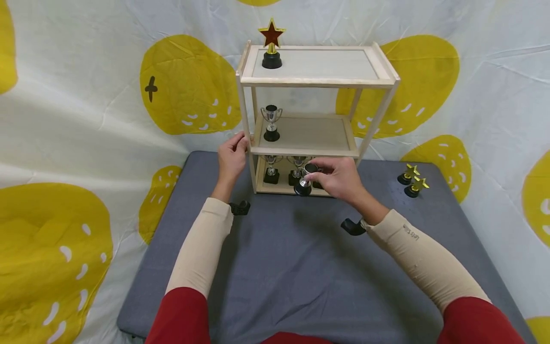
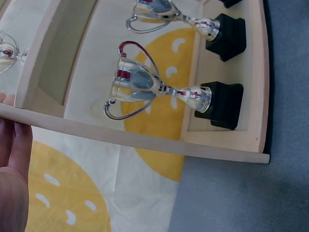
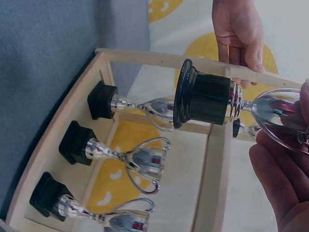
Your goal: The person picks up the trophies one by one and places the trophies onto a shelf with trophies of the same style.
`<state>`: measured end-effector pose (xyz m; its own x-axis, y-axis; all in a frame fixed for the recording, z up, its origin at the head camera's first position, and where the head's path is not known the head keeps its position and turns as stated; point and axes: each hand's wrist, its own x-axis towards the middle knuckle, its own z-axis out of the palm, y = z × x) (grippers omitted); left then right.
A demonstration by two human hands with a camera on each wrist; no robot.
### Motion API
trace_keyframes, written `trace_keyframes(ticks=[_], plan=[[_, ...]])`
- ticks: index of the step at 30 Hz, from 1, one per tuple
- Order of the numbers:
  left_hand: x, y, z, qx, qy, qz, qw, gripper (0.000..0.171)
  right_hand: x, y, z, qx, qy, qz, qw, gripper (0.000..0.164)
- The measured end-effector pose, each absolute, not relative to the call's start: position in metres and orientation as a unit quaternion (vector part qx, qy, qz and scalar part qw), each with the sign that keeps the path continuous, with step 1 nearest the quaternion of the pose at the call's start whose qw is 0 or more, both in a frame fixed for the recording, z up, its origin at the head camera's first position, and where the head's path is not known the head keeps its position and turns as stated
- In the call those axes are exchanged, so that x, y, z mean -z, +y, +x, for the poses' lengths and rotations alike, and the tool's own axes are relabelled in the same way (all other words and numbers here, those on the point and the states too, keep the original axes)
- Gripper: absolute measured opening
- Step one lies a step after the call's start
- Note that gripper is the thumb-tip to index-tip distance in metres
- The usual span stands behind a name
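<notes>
My right hand (image 1: 342, 179) pinches a small silver trophy cup (image 1: 303, 188) by its cup, in front of the bottom tier of a wooden shelf (image 1: 301, 151). In the right wrist view, its round black base (image 3: 207, 99) points left, away from the fingers. With its fingers around the left post, my left hand (image 1: 232, 160) holds the shelf near the middle tier. A similar silver trophy (image 1: 271, 123) stands upright on that tier's left. Three silver trophies with angular black bases line the bottom tier, including this one (image 3: 145, 162); the right hand partly hides them in the head view.
A star trophy (image 1: 271, 44) stands at the left of the top tier. Two gold star trophies (image 1: 412, 187) sit on the grey padded table (image 1: 275, 267), right of the shelf. Behind hangs a white cloth (image 1: 107, 95) with yellow shapes.
</notes>
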<state>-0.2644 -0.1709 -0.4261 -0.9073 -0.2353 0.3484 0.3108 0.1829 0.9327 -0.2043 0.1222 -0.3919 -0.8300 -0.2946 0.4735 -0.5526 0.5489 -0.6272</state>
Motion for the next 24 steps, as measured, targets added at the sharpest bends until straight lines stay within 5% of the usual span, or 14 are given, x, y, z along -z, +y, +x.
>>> trace_keyframes(ticks=[24], plan=[[0.426,-0.173,-0.265,0.632,-0.744,-0.026,0.217,0.033,0.365,0.118,-0.221,-0.429,-0.859,0.240,0.144,0.030]])
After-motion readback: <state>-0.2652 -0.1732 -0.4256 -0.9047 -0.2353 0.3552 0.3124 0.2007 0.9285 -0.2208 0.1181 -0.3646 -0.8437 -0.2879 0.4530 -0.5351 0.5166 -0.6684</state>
